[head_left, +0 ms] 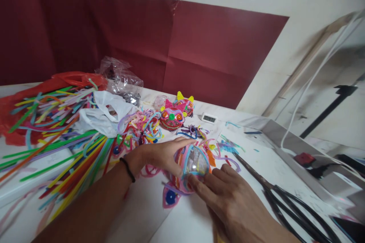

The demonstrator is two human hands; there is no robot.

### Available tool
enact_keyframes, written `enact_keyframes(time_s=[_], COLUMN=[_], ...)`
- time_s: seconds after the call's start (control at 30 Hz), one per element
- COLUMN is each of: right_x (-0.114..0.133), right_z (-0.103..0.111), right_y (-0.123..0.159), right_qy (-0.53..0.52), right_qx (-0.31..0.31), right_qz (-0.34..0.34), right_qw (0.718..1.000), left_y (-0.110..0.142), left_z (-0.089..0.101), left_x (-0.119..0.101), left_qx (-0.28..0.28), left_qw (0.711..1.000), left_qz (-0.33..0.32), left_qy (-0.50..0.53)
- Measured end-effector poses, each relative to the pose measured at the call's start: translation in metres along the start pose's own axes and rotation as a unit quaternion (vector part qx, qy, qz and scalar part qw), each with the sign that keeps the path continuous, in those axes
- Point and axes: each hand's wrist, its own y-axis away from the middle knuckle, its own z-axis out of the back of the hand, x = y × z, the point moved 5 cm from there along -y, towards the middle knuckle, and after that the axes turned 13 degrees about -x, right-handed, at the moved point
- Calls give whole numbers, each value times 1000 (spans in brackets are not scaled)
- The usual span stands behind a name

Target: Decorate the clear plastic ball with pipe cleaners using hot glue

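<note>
A clear plastic ball wrapped in coloured pipe cleaners [196, 161] is between my hands, low over the white table. My left hand [162, 155] grips it from the left, thumb on the near side and fingers over the far rim. From the right, my right hand [224, 190] presses an index finger on its near edge; the other fingers are curled and the thumb is hidden. A pink pipe-cleaner shape with a blue centre [170, 198] lies just below the ball. Past my left hand stands a finished-looking pink animal head [172, 117] with orange eyes and a green nose.
Black-handled scissors [270, 190] lie open at the right. Bundles of pipe cleaners [80, 163] and a white plastic bag [99, 115] cover the left side. A small digital clock [209, 118] stands behind, and a grey ledge with cables [296, 152] borders the right.
</note>
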Motion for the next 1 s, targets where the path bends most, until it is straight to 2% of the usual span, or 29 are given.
enact_keyframes(time_s=[0.4,1.0], right_x=[-2,2], right_z=[-1,1], right_y=[3,-2], right_qy=[30,21], right_qx=[-6,-9], right_qz=[33,18], right_qw=[999,1000], left_y=[3,-1], left_z=[4,-2], left_x=[4,-6], left_qx=[10,-21], left_qw=[999,998], left_qz=[16,-21], left_qy=[37,-56])
